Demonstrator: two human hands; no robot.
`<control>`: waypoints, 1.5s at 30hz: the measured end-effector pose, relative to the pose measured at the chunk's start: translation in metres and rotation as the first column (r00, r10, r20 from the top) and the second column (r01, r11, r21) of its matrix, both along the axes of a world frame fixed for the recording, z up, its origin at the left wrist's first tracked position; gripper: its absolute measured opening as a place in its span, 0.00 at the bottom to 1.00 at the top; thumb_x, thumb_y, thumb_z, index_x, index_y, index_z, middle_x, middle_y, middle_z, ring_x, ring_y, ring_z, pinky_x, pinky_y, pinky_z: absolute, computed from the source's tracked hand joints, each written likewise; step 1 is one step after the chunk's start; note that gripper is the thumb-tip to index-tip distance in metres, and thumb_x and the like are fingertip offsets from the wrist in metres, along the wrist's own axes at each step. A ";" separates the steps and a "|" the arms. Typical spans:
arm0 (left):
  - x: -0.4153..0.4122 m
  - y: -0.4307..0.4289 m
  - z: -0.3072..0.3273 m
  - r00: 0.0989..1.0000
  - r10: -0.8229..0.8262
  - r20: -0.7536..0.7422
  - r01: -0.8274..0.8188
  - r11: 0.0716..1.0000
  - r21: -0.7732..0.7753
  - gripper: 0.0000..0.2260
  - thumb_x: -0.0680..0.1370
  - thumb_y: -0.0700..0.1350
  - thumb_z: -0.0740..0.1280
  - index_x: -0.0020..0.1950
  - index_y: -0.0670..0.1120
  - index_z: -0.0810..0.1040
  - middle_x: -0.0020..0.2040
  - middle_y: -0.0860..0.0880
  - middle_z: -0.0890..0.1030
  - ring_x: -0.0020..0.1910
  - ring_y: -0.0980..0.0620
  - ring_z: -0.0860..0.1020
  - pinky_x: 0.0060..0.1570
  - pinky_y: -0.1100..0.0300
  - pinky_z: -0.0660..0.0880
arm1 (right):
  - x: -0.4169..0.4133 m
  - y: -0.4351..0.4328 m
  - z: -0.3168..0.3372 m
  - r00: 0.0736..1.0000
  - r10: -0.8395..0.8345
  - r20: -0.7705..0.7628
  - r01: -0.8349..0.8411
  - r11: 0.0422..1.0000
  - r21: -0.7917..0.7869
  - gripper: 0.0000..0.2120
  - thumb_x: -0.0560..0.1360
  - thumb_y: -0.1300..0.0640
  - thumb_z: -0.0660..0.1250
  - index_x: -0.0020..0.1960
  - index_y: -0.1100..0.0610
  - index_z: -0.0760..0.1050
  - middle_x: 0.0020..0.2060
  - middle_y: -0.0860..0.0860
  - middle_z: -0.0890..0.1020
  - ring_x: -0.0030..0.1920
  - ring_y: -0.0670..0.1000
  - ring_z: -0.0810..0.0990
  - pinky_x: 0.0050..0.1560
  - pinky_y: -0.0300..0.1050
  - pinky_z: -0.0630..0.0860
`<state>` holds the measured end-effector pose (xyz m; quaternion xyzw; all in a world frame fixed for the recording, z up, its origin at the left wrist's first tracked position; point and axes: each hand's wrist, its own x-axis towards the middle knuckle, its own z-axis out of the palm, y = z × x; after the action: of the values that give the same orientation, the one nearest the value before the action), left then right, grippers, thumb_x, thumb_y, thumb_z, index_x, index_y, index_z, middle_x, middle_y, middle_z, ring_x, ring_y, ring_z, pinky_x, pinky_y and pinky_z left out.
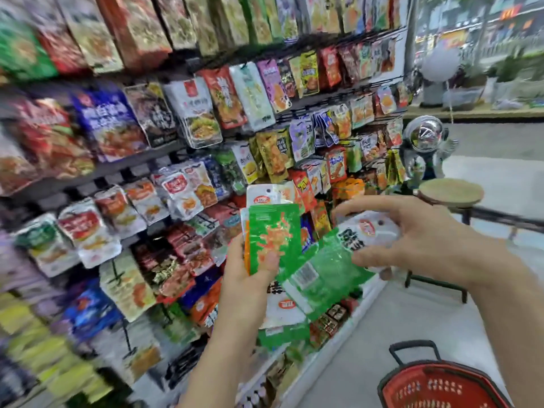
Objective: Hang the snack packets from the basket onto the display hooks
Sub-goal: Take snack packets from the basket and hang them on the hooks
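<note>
Holds a small stack of green snack packets (273,234) upright in the left hand (247,287), thumb pressed flat on the front one, just in front of the display rack (126,165). Pinches the white top of one more green packet (323,275) in the right hand (426,240), fingers curled, packet tilted, also just in front of the rack. Stands with the red basket (435,387) on the floor, low down and right of the rack. Faces a round stool (450,191) past the rack's far end.
</note>
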<state>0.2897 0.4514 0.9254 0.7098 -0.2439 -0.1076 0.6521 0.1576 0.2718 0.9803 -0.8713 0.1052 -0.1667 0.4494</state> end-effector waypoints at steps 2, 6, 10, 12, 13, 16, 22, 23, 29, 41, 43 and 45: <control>0.008 0.017 0.007 0.999 0.006 0.035 -0.008 0.999 0.052 0.14 0.81 0.48 0.63 0.53 0.70 0.69 0.46 0.76 0.76 0.46 0.78 0.72 0.47 0.70 0.68 | 0.043 0.021 -0.009 0.999 -0.021 0.046 0.022 0.999 -0.033 0.34 0.66 0.54 0.79 0.65 0.35 0.70 0.64 0.36 0.71 0.46 0.39 0.76 0.50 0.44 0.79; 0.037 0.061 0.012 0.996 0.023 0.089 -0.032 0.994 0.108 0.13 0.78 0.60 0.58 0.63 0.67 0.67 0.58 0.72 0.73 0.56 0.81 0.67 0.52 0.79 0.65 | 0.107 0.079 -0.021 0.962 0.025 0.273 -0.049 0.996 0.081 0.37 0.66 0.58 0.79 0.66 0.36 0.65 0.57 0.36 0.75 0.47 0.43 0.78 0.43 0.40 0.77; 0.058 0.094 0.011 0.988 0.047 0.146 -0.074 0.979 0.190 0.38 0.65 0.72 0.67 0.73 0.63 0.62 0.70 0.59 0.71 0.69 0.56 0.70 0.68 0.49 0.69 | 0.152 0.135 -0.027 0.856 -0.085 0.511 -0.119 0.928 0.353 0.33 0.68 0.64 0.77 0.62 0.40 0.65 0.44 0.49 0.84 0.38 0.46 0.82 0.38 0.41 0.77; 0.071 0.108 0.014 0.980 0.108 0.167 -0.133 0.979 0.152 0.38 0.66 0.72 0.67 0.73 0.61 0.63 0.70 0.62 0.70 0.69 0.59 0.68 0.68 0.51 0.68 | 0.171 0.161 -0.029 0.842 -0.150 0.519 -0.053 0.933 0.356 0.35 0.70 0.55 0.76 0.67 0.35 0.60 0.53 0.46 0.77 0.45 0.45 0.79 0.46 0.39 0.75; 0.079 0.114 0.016 0.976 0.143 0.164 -0.160 0.982 0.096 0.30 0.70 0.68 0.67 0.70 0.63 0.66 0.66 0.66 0.72 0.66 0.65 0.69 0.66 0.56 0.69 | 0.179 0.173 -0.031 0.857 -0.142 0.495 -0.048 0.935 0.352 0.37 0.71 0.49 0.74 0.69 0.30 0.55 0.59 0.44 0.72 0.54 0.44 0.77 0.52 0.40 0.74; 0.102 0.131 0.027 0.962 0.215 0.171 -0.224 0.974 0.037 0.15 0.77 0.56 0.65 0.63 0.65 0.69 0.58 0.70 0.75 0.59 0.74 0.70 0.59 0.66 0.71 | 0.201 0.205 -0.030 0.889 0.053 0.455 -0.260 0.876 0.407 0.35 0.72 0.40 0.67 0.67 0.21 0.48 0.68 0.26 0.60 0.69 0.30 0.59 0.66 0.36 0.64; 0.151 0.152 0.037 0.896 0.304 0.324 -0.342 0.938 0.065 0.23 0.80 0.58 0.56 0.74 0.53 0.64 0.73 0.52 0.64 0.74 0.54 0.59 0.73 0.50 0.59 | 0.237 0.250 -0.012 0.881 0.065 0.469 -0.293 0.852 0.433 0.25 0.70 0.38 0.63 0.60 0.21 0.55 0.56 0.13 0.56 0.55 0.13 0.53 0.53 0.18 0.60; 0.157 0.156 0.042 0.889 0.335 0.311 -0.362 0.932 0.031 0.25 0.81 0.57 0.56 0.76 0.51 0.61 0.76 0.50 0.61 0.76 0.52 0.56 0.74 0.48 0.57 | 0.242 0.255 -0.008 0.875 0.065 0.480 -0.301 0.849 0.434 0.24 0.70 0.39 0.65 0.59 0.21 0.58 0.56 0.14 0.57 0.55 0.13 0.53 0.54 0.20 0.60; 0.184 0.166 0.074 0.897 0.415 0.152 -0.348 0.875 -0.336 0.33 0.76 0.56 0.66 0.78 0.54 0.56 0.67 0.64 0.59 0.71 0.63 0.58 0.72 0.54 0.60 | 0.266 0.262 0.006 0.816 0.083 0.571 -0.358 0.850 0.387 0.27 0.67 0.48 0.74 0.62 0.29 0.72 0.60 0.21 0.70 0.61 0.21 0.63 0.68 0.45 0.67; 0.221 0.125 0.105 0.780 0.592 0.201 -0.491 0.779 -0.391 0.28 0.77 0.56 0.64 0.75 0.56 0.60 0.74 0.59 0.63 0.74 0.59 0.59 0.72 0.60 0.58 | 0.330 0.217 0.028 0.759 0.154 0.633 -0.424 0.854 0.300 0.22 0.75 0.61 0.70 0.50 0.31 0.80 0.52 0.29 0.80 0.58 0.27 0.73 0.63 0.35 0.70; 0.230 0.112 0.122 0.671 0.671 0.314 -0.498 0.723 -0.479 0.18 0.76 0.55 0.66 0.65 0.63 0.68 0.64 0.71 0.67 0.66 0.73 0.64 0.66 0.71 0.62 | 0.342 0.200 0.050 0.750 0.178 0.637 -0.448 0.845 0.292 0.24 0.76 0.62 0.69 0.48 0.29 0.79 0.48 0.24 0.78 0.54 0.25 0.73 0.53 0.36 0.77; 0.240 0.101 0.139 0.593 0.693 0.410 -0.464 0.710 -0.530 0.08 0.77 0.54 0.67 0.52 0.65 0.72 0.53 0.72 0.75 0.55 0.75 0.72 0.56 0.74 0.69 | 0.350 0.186 0.073 0.715 0.229 0.661 -0.513 0.813 0.274 0.22 0.76 0.60 0.68 0.47 0.29 0.80 0.46 0.22 0.78 0.53 0.27 0.74 0.40 0.35 0.79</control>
<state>0.5301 0.5527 1.0648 0.6109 -0.1973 0.3850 0.6630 0.5077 0.4581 1.0535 -0.6504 -0.1901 -0.3088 0.6674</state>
